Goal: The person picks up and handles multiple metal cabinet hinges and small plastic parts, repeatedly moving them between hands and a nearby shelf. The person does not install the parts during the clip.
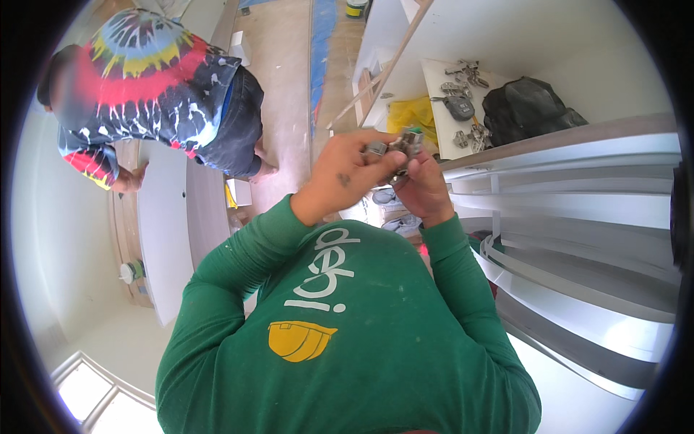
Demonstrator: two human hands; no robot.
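Both my hands are raised in front of my chest, close together around a metal cabinet hinge with a small green part at its top. My left hand pinches it from the left, a ring on one finger. From the other side, my right hand grips the same piece, its fingers partly hidden behind it. More loose metal hinges lie on the white shelf beyond my right hand. Among them sits a dark grey tape-measure-like object.
A black bag and yellow plastic lie near the hinges. White cabinet panels with curved-looking edges stand at my right. At the left, a co-worker in a tie-dye shirt leans over a white panel. Blue tape runs along the covered floor.
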